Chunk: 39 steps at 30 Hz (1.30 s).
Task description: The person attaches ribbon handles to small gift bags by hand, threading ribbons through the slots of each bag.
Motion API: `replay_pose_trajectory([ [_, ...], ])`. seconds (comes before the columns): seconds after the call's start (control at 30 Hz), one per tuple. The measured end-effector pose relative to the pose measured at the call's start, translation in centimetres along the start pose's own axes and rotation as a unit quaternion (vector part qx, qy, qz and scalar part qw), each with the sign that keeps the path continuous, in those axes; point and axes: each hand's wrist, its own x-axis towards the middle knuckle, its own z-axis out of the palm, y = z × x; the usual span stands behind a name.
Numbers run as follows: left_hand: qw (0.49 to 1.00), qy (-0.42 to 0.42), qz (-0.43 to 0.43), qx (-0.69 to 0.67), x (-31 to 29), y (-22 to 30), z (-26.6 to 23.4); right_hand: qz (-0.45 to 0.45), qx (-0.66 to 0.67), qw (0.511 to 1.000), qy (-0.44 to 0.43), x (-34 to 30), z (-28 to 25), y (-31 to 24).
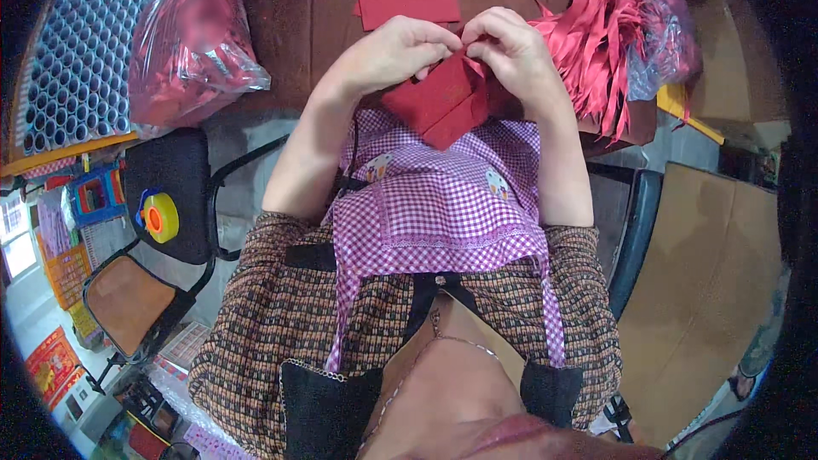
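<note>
– Bright or dim?
– Bright, with white glare at the window (pixel 19 249)
– Blurry?
– Smudgy on the left bag (pixel 189 60), clear on the red folder (pixel 426 104)
– Bent?
– Yes, round the dark rim

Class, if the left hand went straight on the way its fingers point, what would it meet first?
Probably the bare right hand, which is close ahead at the top of the red rectangular card, though depth is unclear.
</note>
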Motion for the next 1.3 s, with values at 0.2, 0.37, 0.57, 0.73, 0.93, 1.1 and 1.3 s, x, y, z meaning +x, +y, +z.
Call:
replay_pose_trajectory([
  [0.2, 0.966, 0.043, 0.164, 0.194, 0.2, -1.8, 0.3, 0.001, 0.019, 0.999, -0.043, -0.2, 0.2, 1.0],
  [0.37, 0.963, 0.109, 0.167, 0.183, -0.2, -2.3, 1.5, 0.043, 0.082, 0.995, -0.047, -0.9, 0.9, 1.0],
  [0.57, 0.964, 0.122, 0.156, 0.175, 0.1, -2.5, 1.1, 0.005, 0.114, 0.988, -0.107, -0.4, -0.3, 1.2],
  [0.73, 0.971, 0.156, 0.111, 0.140, 0.3, -3.6, 1.1, -0.010, 0.069, 0.989, -0.129, 0.1, -0.6, 1.1],
  [0.93, 0.962, 0.226, 0.058, -0.141, 0.2, -3.8, -1.4, 0.025, 0.064, 0.991, -0.115, -0.6, -0.7, 2.1],
  [1.1, 0.932, 0.311, 0.081, -0.169, 0.0, -4.1, -2.2, 0.140, 0.146, 0.974, -0.097, -0.8, -0.9, 1.7],
  [1.3, 0.894, 0.394, 0.041, -0.212, -0.4, -5.5, -4.8, 0.180, 0.177, 0.964, -0.088, -0.3, -1.9, 2.3],
])
